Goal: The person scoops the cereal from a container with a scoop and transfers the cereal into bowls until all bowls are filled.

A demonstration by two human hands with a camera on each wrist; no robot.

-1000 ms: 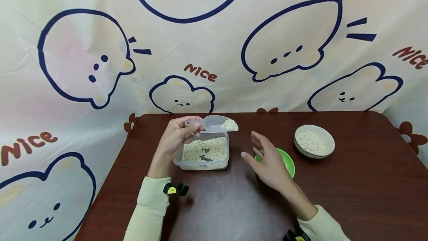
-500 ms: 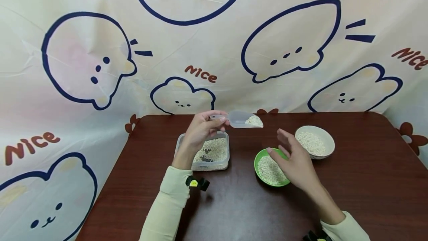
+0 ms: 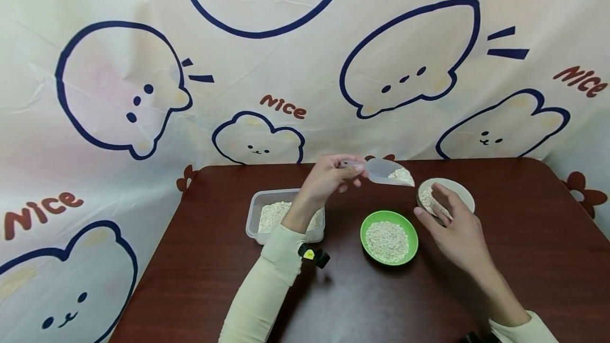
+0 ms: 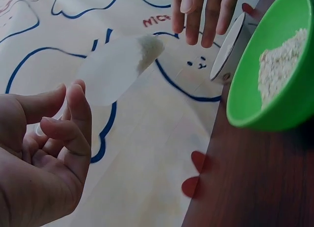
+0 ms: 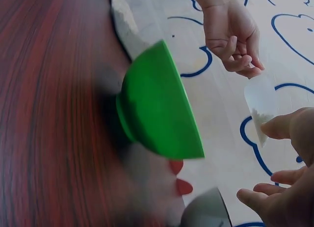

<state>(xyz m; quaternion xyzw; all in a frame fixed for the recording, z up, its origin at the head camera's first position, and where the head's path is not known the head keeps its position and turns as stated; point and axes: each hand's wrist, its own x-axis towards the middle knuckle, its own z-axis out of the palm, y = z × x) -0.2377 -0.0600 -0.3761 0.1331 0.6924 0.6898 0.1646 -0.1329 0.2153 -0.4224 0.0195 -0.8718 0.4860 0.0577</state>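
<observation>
My left hand (image 3: 329,176) pinches the handle of a translucent plastic scoop (image 3: 378,169) between thumb and fingers. Pale flakes that look like oats (image 3: 401,175) lie at the scoop's tip. It is held up behind the green bowl (image 3: 366,250), which holds more of the flakes. My right hand (image 3: 455,229) is empty, its fingers spread and slightly bent, in front of a white bowl (image 3: 463,190) of flakes and partly covering it. In the right wrist view the right thumb (image 5: 279,126) overlaps the scoop's tip (image 5: 260,112).
A clear plastic box (image 3: 253,221) of flakes stands at the left, partly hidden by the left forearm. The dark wooden table (image 3: 352,306) ends at a cartoon-print cloth (image 3: 305,68) behind.
The left hand has carried the loaded scoop rightward from above the plastic box. My right hand has also moved right, from over the green bowl to the white bowl, uncovering the green one.
</observation>
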